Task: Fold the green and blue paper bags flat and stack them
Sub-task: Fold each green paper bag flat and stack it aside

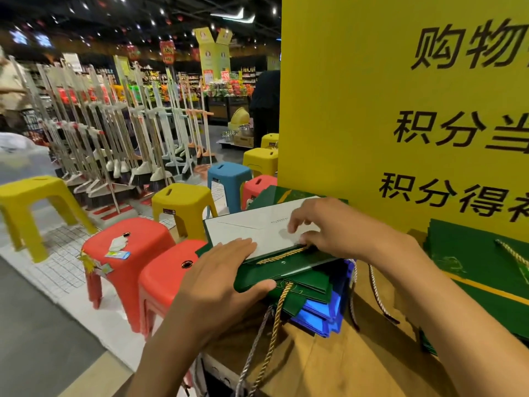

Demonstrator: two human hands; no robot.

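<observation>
A green paper bag [274, 269] lies on top of a stack on the brown counter [329, 365], its white inside [252, 227] showing and a gold cord handle [282, 255] across it. Under it lie more green bags and several blue bags [323, 313], with cords hanging over the front edge. My left hand [220, 273] lies flat on the bag's left end, thumb against its near edge. My right hand [323, 227] rests on the white part with fingers curled down at the cord. A second pile of flat green bags [475, 270] sits to the right.
A tall yellow sign board [400, 110] stands right behind the bags. Red [126, 247], yellow [183, 202] and blue [229, 179] plastic stools crowd the floor left of the counter. Racks of brooms and mops [114, 138] fill the aisle beyond them.
</observation>
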